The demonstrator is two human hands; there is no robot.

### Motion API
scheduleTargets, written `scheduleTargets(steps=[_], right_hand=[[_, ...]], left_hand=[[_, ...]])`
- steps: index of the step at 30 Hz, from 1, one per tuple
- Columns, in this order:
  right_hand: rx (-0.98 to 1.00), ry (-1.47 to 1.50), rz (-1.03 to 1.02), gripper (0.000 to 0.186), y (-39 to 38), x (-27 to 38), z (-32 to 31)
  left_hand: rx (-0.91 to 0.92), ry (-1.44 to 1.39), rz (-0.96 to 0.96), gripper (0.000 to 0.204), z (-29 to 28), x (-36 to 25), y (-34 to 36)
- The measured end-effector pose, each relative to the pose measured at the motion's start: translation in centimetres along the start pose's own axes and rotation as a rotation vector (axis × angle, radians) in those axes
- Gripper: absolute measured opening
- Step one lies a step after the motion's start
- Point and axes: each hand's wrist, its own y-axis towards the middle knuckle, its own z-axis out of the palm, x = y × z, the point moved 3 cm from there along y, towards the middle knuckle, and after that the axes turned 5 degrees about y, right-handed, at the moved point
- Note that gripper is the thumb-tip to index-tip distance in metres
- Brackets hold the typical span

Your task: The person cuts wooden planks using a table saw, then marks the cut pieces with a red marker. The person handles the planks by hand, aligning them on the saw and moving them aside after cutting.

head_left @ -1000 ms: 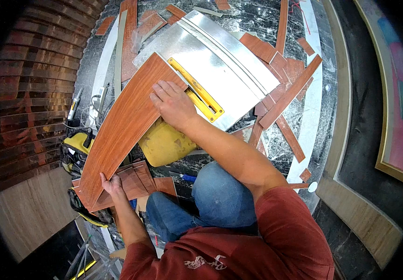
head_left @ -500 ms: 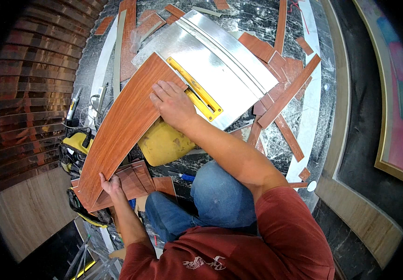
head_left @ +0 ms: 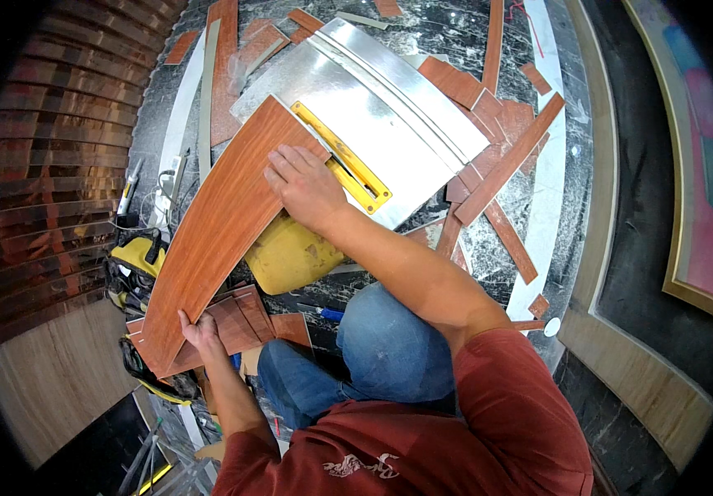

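A long wood-grain plank [head_left: 207, 231] lies diagonally over a yellow machine body [head_left: 292, 263], its top end beside the yellow slotted insert [head_left: 361, 183] of a shiny metal saw table [head_left: 402, 120]. My right hand [head_left: 305, 182] bears on the plank's upper right edge, fingers slightly bent on its face, thumb hidden. My left hand [head_left: 201, 329] grips the lower end from the right edge, above more stacked reddish planks [head_left: 249, 318]. A blue-handled tool [head_left: 330, 314] lies by my bent knee [head_left: 385, 339].
Reddish offcuts [head_left: 501, 182] and pale strips [head_left: 209, 99] are strewn around the saw on the dark stone floor. A black-and-yellow tool bag [head_left: 137, 256], a white tube [head_left: 131, 186] and cables are at the left. A slatted copper-coloured wall [head_left: 59, 165] borders the left, framed panels [head_left: 703, 165] the right.
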Motion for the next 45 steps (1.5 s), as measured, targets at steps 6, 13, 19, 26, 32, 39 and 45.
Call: scheduleTargets(steps=[6,13,19,26,32,39,45], right_hand=[[0.007,0.006,-0.001,0.028,-0.2,-0.1,0.0],[0.034,0.013,-0.007,0.029,-0.5,0.1,-0.3],[0.025,0.021,-0.003,0.029,-0.6,0.1,-0.3],[0.03,0.03,0.003,0.029,-0.8,0.2,-0.7],[0.04,0.036,0.009,0.03,-1.1,0.3,-0.9],[0.026,0.036,0.004,0.027,-1.2,0.4,-1.2],[0.02,0.028,0.007,0.027,-1.4,0.6,-1.4]], left_hand=[[-0.024,-0.004,0.003,0.031,-0.3,0.5,-0.3],[0.006,0.009,0.004,0.033,-1.4,0.2,0.0],[0.001,0.005,-0.006,0.031,-1.2,0.5,-0.3],[-0.028,-0.004,-0.015,0.032,-0.4,0.8,-1.6],[0.014,-0.015,-0.029,0.032,-0.7,0.9,-1.7],[0.002,-0.009,-0.027,0.031,-1.6,0.7,-1.5],[0.017,-0.014,-0.03,0.031,-1.5,0.8,-1.7]])
